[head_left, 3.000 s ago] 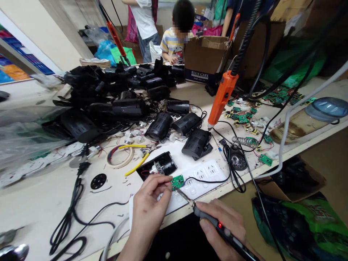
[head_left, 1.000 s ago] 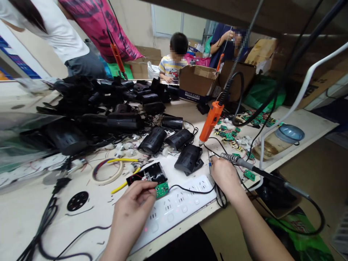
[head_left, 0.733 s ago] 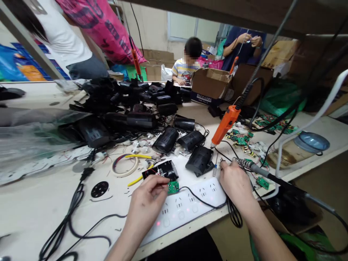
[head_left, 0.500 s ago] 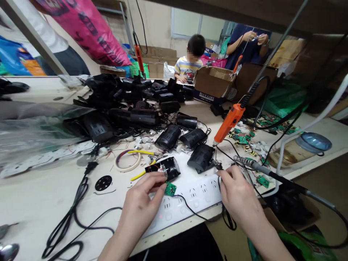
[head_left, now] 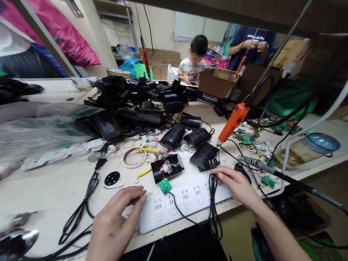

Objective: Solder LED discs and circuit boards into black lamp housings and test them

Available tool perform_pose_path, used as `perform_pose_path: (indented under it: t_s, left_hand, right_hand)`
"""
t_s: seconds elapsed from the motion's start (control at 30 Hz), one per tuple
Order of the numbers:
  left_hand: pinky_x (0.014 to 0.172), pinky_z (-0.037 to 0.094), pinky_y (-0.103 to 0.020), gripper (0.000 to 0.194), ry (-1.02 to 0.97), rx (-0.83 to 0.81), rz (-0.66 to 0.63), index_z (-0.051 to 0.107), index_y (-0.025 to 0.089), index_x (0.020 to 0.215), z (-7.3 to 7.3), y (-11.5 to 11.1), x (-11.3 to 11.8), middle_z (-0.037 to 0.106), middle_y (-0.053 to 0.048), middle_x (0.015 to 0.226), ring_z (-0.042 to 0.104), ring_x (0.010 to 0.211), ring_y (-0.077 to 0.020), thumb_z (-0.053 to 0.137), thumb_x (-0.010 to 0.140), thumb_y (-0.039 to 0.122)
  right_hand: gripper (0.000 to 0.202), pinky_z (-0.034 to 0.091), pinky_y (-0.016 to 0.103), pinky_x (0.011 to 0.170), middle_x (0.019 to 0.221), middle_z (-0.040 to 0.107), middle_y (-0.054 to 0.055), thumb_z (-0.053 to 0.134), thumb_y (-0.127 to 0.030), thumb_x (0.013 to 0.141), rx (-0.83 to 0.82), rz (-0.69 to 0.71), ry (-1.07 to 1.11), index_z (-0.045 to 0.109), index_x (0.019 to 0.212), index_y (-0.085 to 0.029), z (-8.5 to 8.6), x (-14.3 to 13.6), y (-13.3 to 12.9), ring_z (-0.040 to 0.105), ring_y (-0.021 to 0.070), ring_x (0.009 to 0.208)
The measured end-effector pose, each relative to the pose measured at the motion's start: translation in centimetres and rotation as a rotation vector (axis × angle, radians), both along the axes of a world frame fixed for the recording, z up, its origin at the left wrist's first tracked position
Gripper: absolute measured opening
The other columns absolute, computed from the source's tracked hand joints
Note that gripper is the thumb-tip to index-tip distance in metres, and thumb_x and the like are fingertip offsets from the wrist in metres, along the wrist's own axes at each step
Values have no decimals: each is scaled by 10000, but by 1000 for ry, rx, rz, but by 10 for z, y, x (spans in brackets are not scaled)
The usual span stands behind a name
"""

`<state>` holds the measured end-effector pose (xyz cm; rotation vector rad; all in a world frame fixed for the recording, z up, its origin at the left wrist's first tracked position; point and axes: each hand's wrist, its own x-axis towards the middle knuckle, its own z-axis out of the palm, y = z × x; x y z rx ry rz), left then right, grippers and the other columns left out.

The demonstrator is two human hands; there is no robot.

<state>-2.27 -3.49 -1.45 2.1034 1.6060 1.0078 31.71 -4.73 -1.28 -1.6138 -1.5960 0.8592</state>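
My left hand (head_left: 115, 217) hovers at the left end of the white power strip (head_left: 173, 209), fingers curved with a gap to the thumb and nothing held. My right hand (head_left: 235, 181) pinches a black power plug (head_left: 212, 165), its prongs up, above the strip's right part. Below it hangs the plug's bundled black cord (head_left: 214, 206). A small green circuit board (head_left: 165, 185) lies at the strip's back edge, with a black wire running from it. Just behind sits an opened black housing (head_left: 172, 167) with red wires and a clear part inside.
An orange electric screwdriver (head_left: 233, 123) hangs over closed black housings (head_left: 203, 156). A soldering iron (head_left: 261, 166) reaches in from the right, near a water basin (head_left: 320, 143). Black parts are heaped behind. Two people are across the table.
My left hand has let go of the circuit board and drawn back left. My right hand has lifted the plug, with its cord bundle, over the strip. The view has shifted slightly left.
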Motion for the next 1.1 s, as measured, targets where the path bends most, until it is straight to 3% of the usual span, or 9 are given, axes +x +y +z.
perform_pose_path:
  t_s: [0.1, 0.3, 0.37, 0.5, 0.63, 0.73, 0.8, 1.0, 1.1]
  left_hand:
    - [767, 582, -264, 267, 19, 25, 22, 720, 271, 848, -2, -6, -6, 744, -23, 919, 716, 856, -209, 569, 853, 491]
    - [764, 576, -253, 207, 15, -7, 4, 723, 269, 860, -10, -12, -13, 737, -24, 942, 708, 890, -207, 606, 849, 439]
    - [704, 578, -244, 202, 1, -21, 4, 725, 264, 865, -11, -13, -14, 735, -32, 949, 704, 900, -211, 609, 849, 428]
    - [547, 546, -207, 185, -28, -42, 20, 725, 256, 890, -13, -14, -15, 728, -40, 972, 696, 922, -214, 612, 853, 398]
    - [597, 557, -219, 162, -29, -30, -12, 717, 245, 879, -14, -15, -15, 725, -37, 962, 698, 899, -204, 615, 861, 370]
    - [696, 569, -245, 147, -13, -15, -41, 704, 243, 878, -14, -16, -16, 718, -35, 961, 689, 928, -205, 619, 866, 363]
    - [724, 570, -254, 137, -1, -8, -48, 694, 246, 894, -13, -18, -17, 712, -34, 979, 684, 948, -205, 615, 873, 356]
    - [799, 571, -308, 150, 37, 7, -76, 664, 261, 965, -11, -21, -20, 692, -31, 1023, 685, 948, -209, 607, 884, 375]
    - [879, 554, -394, 363, 95, 2, -88, 608, 250, 1128, -16, -21, -18, 671, -67, 1098, 651, 1024, -260, 677, 819, 427]
  right_hand:
    - [299, 483, 339, 868, 989, 634, 59, 429, -147, 869, 110, 49, -126, 687, 1007, -208, -6, -2, 1, 606, 198, 951]
    - [296, 478, 340, 762, 874, 500, 63, 404, -8, 836, 498, 87, -470, 631, 926, -175, -16, -8, 0, 536, 211, 864]
    - [268, 465, 347, 739, 841, 489, 57, 421, -8, 852, 564, 88, -494, 629, 909, -167, -13, -10, -1, 514, 212, 832]
    - [295, 484, 320, 712, 924, 480, 68, 472, -61, 895, 657, 67, -463, 664, 1082, -183, 3, -16, -5, 528, 191, 833]
    - [312, 515, 268, 748, 991, 584, 76, 448, -110, 932, 472, 190, -269, 652, 1149, -203, 14, -31, -6, 609, 172, 894]
    - [250, 531, 263, 779, 1004, 694, 61, 464, -211, 961, 207, 225, -137, 670, 1103, -199, 9, -48, -3, 667, 179, 902]
    - [240, 533, 285, 822, 1014, 725, 62, 485, -261, 961, 126, 229, -90, 691, 1061, -189, 2, -58, 1, 685, 197, 925]
    - [233, 528, 324, 858, 991, 731, 83, 506, -300, 966, 159, 347, -84, 708, 1002, -191, -7, -69, 10, 683, 221, 946]
    - [207, 526, 294, 791, 943, 712, 76, 507, -289, 980, 247, 434, -55, 685, 1009, -188, -4, -67, 11, 664, 194, 886]
